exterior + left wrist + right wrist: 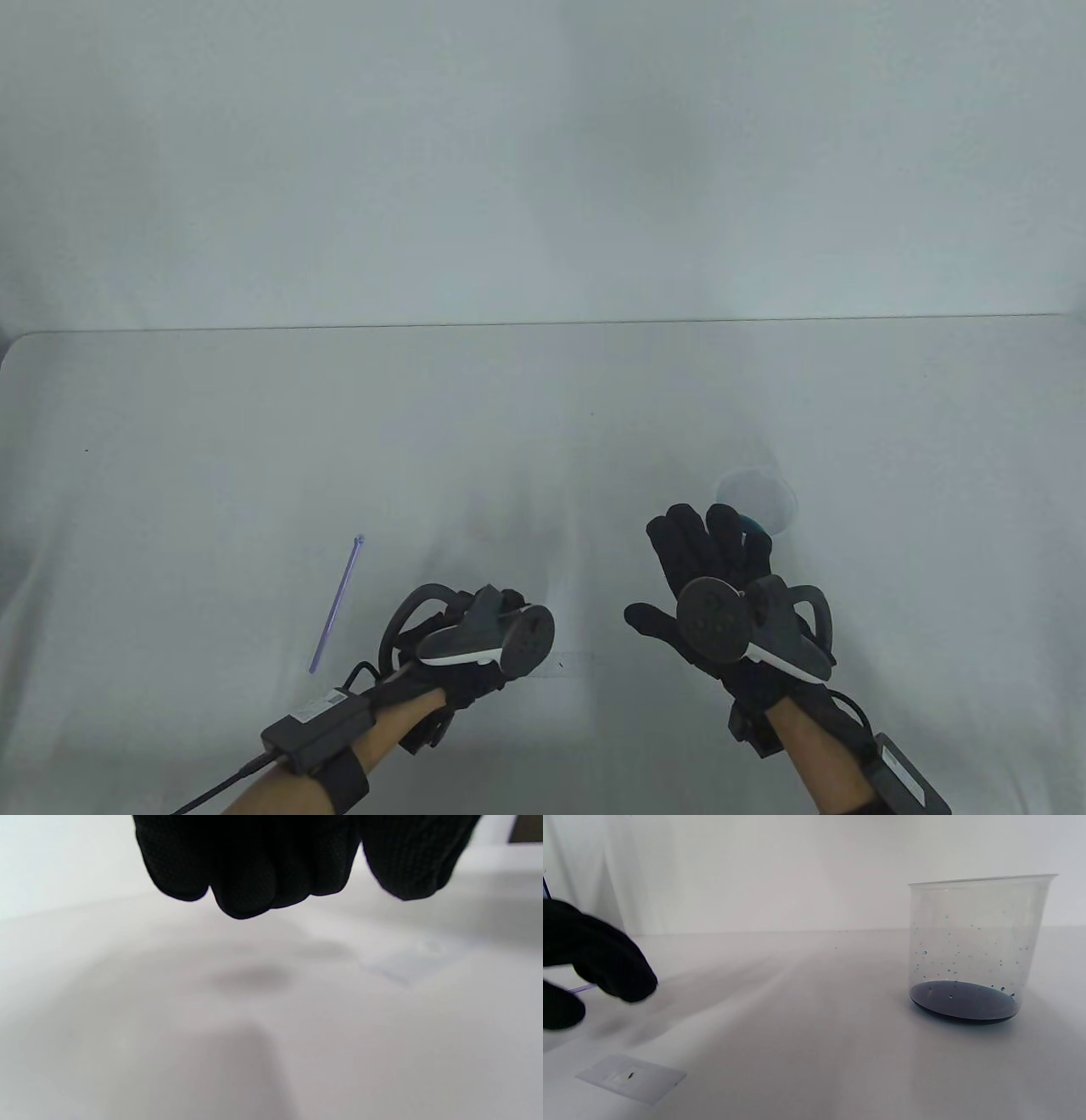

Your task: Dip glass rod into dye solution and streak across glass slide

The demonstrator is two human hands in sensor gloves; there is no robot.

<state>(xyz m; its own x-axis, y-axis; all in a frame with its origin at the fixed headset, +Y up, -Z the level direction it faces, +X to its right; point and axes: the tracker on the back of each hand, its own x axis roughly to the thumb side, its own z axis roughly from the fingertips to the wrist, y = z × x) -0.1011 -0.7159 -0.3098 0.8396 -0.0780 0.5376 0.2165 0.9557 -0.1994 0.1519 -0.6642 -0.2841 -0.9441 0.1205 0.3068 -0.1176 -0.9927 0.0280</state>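
A thin purple-tinted glass rod (338, 603) lies on the white table (254, 441), left of my left hand. A clear plastic cup (758, 501) with a shallow pool of dark blue dye (963, 1001) stands just beyond my right hand. The glass slide (632, 1078) lies flat between the hands and carries a small dark mark; it shows faintly in the table view (570, 660). My left hand (488, 632) hovers low over the table with its fingers (246, 878) hanging down, holding nothing. My right hand (687, 569) is spread open and empty, near the cup.
The table's far edge (543, 324) meets a plain white backdrop. Blue droplets speckle the cup's inner wall (950, 955). Cables run from both wrists off the view's bottom edge.
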